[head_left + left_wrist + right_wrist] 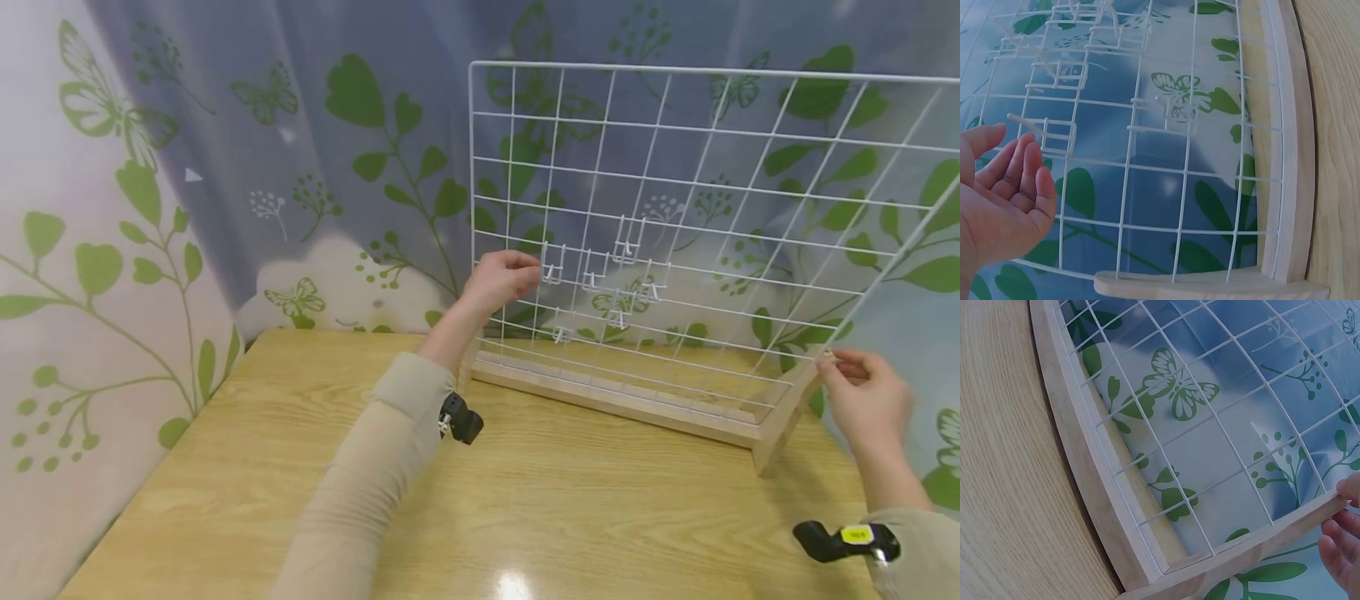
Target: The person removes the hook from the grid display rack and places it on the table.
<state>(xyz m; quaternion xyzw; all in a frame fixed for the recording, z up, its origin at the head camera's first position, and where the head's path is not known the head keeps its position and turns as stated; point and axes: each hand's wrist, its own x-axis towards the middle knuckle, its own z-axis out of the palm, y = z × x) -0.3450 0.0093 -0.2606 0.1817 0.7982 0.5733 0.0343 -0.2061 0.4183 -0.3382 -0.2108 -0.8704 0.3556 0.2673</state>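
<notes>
I seem to be arranging hooks (592, 282) toward eight o'clock on the wire grid (699, 181); my left hand (501, 278) hangs close to the nearest hook (552, 273), thumb and fingers apart; my right hand's (867, 393) fingers clamp the wooden stand (615, 399) at four o'clock; next likely calls for a light pinch on that hook, stand held steady.

No legible text; yellow label (857, 534) on black right-wrist device (823, 542), marks too small.

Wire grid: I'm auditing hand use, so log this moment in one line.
left hand: near white hook | right hand: grips wooden side arm | other hooks: on wire grid
</notes>
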